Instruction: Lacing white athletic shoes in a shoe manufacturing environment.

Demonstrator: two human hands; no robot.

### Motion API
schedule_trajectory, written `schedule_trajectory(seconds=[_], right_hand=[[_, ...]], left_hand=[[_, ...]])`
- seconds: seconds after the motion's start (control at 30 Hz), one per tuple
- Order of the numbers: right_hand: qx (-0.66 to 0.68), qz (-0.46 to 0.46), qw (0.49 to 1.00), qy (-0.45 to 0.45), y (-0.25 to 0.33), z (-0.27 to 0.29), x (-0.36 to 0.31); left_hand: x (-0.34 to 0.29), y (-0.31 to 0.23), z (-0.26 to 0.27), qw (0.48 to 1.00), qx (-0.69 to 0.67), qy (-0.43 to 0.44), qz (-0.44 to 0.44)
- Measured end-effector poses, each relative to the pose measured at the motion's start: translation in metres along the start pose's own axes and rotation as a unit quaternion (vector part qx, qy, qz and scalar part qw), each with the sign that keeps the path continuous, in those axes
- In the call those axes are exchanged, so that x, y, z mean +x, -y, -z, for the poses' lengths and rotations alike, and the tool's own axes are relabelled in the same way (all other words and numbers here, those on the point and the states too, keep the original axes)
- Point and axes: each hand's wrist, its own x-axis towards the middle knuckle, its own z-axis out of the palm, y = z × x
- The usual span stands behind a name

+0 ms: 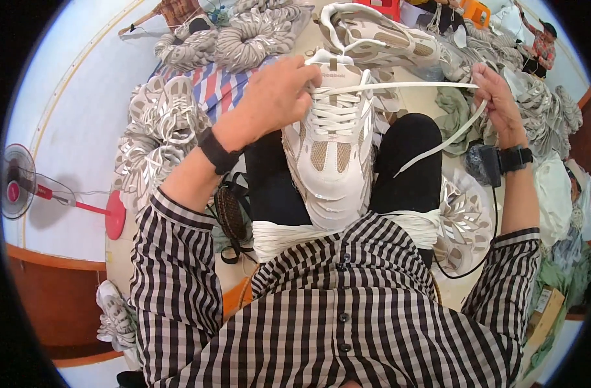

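A beige and white shoe upper (334, 155), the top one of a nested stack, lies between my knees with its toe toward me. White lace crosses its eyelet rows. My left hand (279, 97) pinches the left edge of the upper beside the tongue (334, 77); its fingertips are partly hidden. Out to the right, my right hand (499, 103) grips a flat white shoelace (418, 85). The lace runs taut from the upper's top eyelets to those fingers, and its loose end hangs down over my right knee.
Bundled white laces (279, 240) lie across my thighs. Ringed piles of shoe uppers (256, 39) surround me, some on a striped sheet (221, 90). More uppers (386, 39) lie just ahead. A pink fan (20, 184) stands left. A black cable (486, 258) hangs from my right wrist. Another person (542, 48) is far right.
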Motion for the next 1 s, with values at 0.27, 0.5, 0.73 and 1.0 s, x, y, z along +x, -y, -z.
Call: schedule_trajectory(seconds=[0.27,0.5,0.73,1.0], right_hand=[[-0.170,0.027,0.981,0.087,0.016,-0.005,-0.002],[-0.510,0.134,0.846,0.078,0.007,-0.004,-0.032],[-0.696,0.206,0.684,-0.071,-0.004,0.014,-0.039],[-0.599,0.064,0.790,0.117,-0.022,0.053,-0.037]], left_hand=[[0.005,0.006,0.008,0.969,-0.222,0.057,0.088],[0.006,0.000,0.012,0.983,-0.179,0.034,0.037],[0.012,0.002,0.037,0.938,-0.253,0.184,0.147],[0.014,0.048,0.059,0.904,-0.327,0.217,0.173]])
